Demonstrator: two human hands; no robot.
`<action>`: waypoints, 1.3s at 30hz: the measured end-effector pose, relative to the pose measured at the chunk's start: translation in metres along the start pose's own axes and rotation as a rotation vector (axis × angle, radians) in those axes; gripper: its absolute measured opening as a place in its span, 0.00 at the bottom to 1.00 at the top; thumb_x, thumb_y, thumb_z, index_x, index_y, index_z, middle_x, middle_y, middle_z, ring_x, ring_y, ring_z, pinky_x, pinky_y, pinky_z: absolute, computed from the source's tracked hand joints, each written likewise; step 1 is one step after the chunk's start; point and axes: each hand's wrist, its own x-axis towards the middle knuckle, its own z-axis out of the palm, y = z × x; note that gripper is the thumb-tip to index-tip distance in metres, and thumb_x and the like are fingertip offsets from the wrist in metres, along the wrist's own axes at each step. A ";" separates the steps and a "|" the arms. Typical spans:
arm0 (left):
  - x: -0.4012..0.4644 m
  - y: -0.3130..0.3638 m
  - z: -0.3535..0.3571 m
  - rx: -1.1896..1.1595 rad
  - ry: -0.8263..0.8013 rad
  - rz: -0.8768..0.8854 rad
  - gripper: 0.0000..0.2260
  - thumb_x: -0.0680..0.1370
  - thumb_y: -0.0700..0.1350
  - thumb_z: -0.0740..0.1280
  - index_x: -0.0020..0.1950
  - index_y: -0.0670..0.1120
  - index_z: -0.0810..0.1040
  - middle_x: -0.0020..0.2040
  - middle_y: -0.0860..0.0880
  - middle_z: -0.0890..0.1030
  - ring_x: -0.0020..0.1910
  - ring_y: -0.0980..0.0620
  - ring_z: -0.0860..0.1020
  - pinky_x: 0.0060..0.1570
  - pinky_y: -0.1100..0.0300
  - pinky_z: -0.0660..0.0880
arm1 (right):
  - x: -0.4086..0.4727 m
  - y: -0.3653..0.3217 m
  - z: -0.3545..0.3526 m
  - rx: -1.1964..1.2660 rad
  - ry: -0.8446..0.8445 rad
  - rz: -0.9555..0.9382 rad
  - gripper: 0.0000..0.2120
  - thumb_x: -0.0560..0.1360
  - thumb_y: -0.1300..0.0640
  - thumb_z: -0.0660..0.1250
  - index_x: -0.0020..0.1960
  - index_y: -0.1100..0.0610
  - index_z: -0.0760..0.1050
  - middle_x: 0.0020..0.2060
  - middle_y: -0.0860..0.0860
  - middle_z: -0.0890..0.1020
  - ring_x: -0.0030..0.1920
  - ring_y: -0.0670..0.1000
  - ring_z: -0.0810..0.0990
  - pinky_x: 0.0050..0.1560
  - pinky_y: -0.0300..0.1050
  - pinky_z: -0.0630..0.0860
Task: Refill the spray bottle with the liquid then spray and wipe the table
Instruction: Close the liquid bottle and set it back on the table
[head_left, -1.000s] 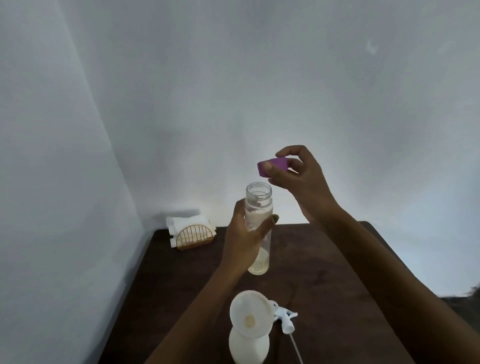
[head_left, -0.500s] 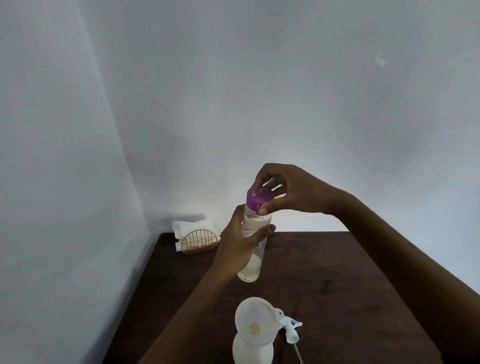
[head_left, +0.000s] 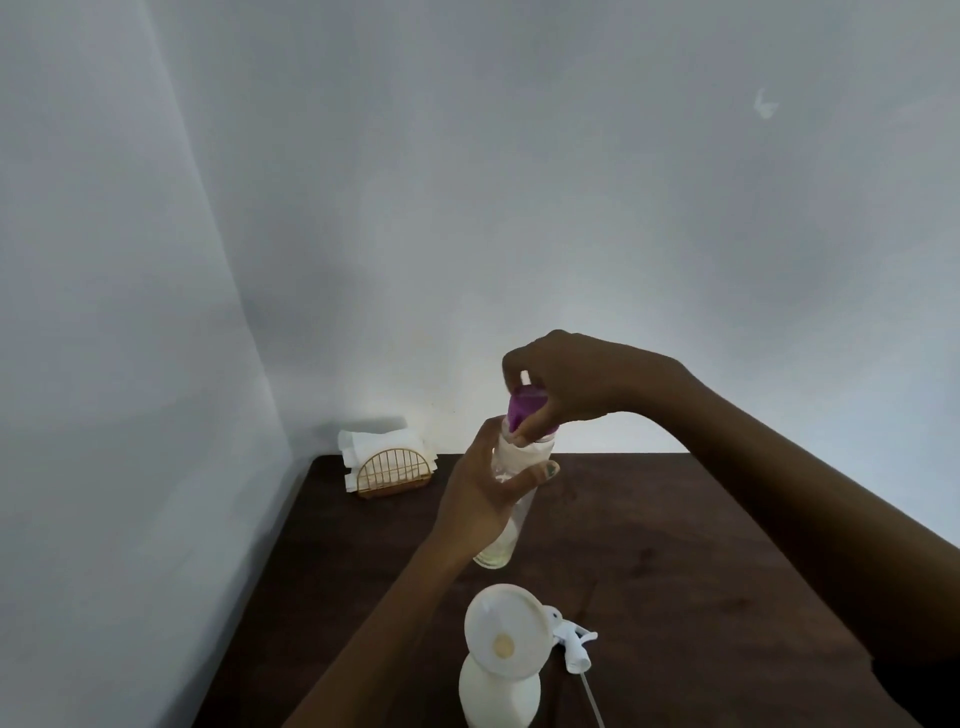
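Spray bottle (head_left: 500, 691): nearest the camera, at the near edge of the table (head_left: 675, 571); it stands upright with a white funnel (head_left: 506, 630) seated in its neck, mouth tilted toward the viewer.
Spray head (head_left: 574, 644): laid flat on the table just right of the funnel, its thin tube running toward the near edge — not yet back on the bottle.
Clear bottle (head_left: 511, 501): beyond the spray bottle, slightly right of it; long axis close to vertical, top leaning a little to the right, base low over the table — whether it touches cannot be told. A little pale liquid is seen at its bottom.
Left hand (head_left: 485, 499): wrapped around the clear bottle's upper body, thumb across the front.
Right hand (head_left: 566, 382): reached in from the right, above the bottle; fingertips pinched around the purple cap (head_left: 527, 413).
Purple cap: set on the clear bottle's neck, axis in line with the bottle's.
Key relation: the cap is judged to be turned about the bottle's long axis, the left hand serving as the brace.
Napkin holder (head_left: 392, 470): farthest, in the left back corner, white napkins held in it.
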 end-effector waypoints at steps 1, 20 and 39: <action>0.001 -0.002 0.000 -0.009 0.000 -0.012 0.24 0.72 0.53 0.71 0.65 0.51 0.68 0.55 0.58 0.74 0.52 0.57 0.77 0.43 0.76 0.71 | -0.001 0.001 -0.003 0.032 -0.024 -0.043 0.20 0.65 0.52 0.76 0.53 0.55 0.73 0.47 0.49 0.76 0.44 0.48 0.73 0.39 0.39 0.72; -0.001 -0.004 -0.009 -0.045 0.025 0.017 0.28 0.73 0.52 0.71 0.70 0.50 0.64 0.66 0.53 0.73 0.63 0.53 0.73 0.57 0.63 0.69 | 0.009 -0.012 0.009 -0.325 0.159 0.196 0.37 0.69 0.27 0.44 0.33 0.58 0.72 0.28 0.50 0.74 0.31 0.49 0.74 0.37 0.43 0.69; 0.001 -0.021 -0.008 -0.070 0.058 0.029 0.26 0.72 0.52 0.72 0.66 0.49 0.69 0.61 0.53 0.77 0.56 0.55 0.76 0.54 0.65 0.73 | -0.006 -0.002 -0.006 0.167 -0.090 -0.167 0.14 0.75 0.58 0.66 0.59 0.47 0.76 0.57 0.44 0.76 0.54 0.43 0.75 0.50 0.34 0.75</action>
